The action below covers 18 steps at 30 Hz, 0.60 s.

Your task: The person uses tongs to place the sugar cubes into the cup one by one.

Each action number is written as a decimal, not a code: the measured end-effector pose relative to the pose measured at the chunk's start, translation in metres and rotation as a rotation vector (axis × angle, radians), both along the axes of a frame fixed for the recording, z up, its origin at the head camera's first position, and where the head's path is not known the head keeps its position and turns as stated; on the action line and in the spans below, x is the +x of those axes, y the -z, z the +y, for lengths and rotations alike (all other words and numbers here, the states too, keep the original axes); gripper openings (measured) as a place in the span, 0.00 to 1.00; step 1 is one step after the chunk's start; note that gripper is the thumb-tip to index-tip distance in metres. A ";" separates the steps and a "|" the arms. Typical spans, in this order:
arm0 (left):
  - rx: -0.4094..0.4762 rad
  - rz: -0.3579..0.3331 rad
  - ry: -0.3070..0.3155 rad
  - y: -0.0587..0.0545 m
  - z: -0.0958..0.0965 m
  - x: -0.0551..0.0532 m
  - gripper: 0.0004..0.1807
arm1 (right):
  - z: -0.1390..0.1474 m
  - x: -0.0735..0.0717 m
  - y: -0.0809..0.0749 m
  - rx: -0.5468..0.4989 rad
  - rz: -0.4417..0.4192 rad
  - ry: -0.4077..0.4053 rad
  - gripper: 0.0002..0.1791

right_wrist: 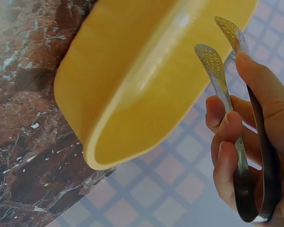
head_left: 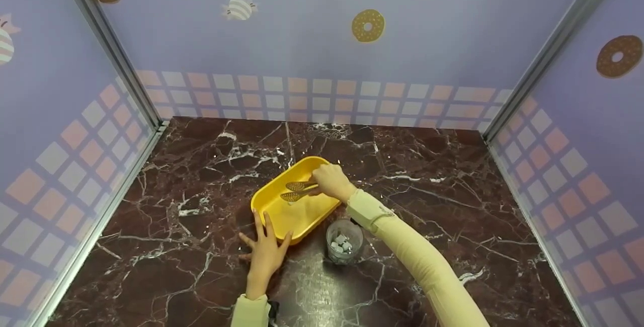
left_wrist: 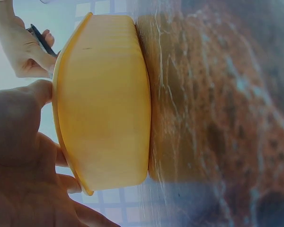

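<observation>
A yellow plastic tub (head_left: 297,219) lies at a slant on the dark marble surface. My left hand (head_left: 266,253) is at its near left end, fingers spread and mostly straight, with some fingertips over the rim; the left wrist view shows the tub's outer wall (left_wrist: 104,104) beside that hand. Metal tongs (right_wrist: 210,64) with perforated tips are gripped in my right hand (head_left: 330,181). Their two tips stand apart above the tub, with nothing visible between them. Close to the tub's near right side, a clear cup (head_left: 353,230) holds several whitish cubes (head_left: 343,245).
Purple panels (head_left: 302,40) with donut, candy and checkered prints enclose the back and both sides. Metal strips (head_left: 108,55) run along the corners. Marble surface (head_left: 191,246) extends around the tub and cup.
</observation>
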<state>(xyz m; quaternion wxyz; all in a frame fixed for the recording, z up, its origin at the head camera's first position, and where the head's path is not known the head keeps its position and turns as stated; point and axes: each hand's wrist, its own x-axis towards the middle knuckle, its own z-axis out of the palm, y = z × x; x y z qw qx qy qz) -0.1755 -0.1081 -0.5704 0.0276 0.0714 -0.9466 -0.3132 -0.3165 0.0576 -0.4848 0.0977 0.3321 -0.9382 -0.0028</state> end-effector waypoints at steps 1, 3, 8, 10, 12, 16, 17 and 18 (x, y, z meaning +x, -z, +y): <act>0.002 -0.004 0.000 0.000 0.000 0.000 0.44 | 0.000 0.000 0.002 0.009 0.006 -0.001 0.17; 0.006 -0.012 0.000 0.000 0.000 0.000 0.45 | -0.001 -0.001 0.005 0.032 0.027 -0.001 0.16; 0.003 -0.025 0.002 0.000 0.000 -0.001 0.45 | -0.003 0.000 0.010 0.075 0.075 -0.009 0.15; 0.002 -0.026 0.002 0.000 0.000 -0.001 0.45 | -0.004 0.001 0.011 0.084 0.074 -0.018 0.15; -0.001 -0.023 0.001 0.000 0.000 -0.001 0.45 | -0.005 0.001 0.012 0.097 0.069 -0.021 0.14; -0.007 -0.012 0.004 0.000 0.000 -0.001 0.45 | -0.007 0.001 0.014 0.128 0.073 -0.016 0.14; -0.010 -0.010 0.005 0.000 0.000 -0.001 0.45 | -0.007 0.001 0.014 0.133 0.078 -0.015 0.14; -0.010 -0.010 0.006 0.000 0.000 0.000 0.45 | -0.007 0.001 0.014 0.136 0.082 -0.014 0.13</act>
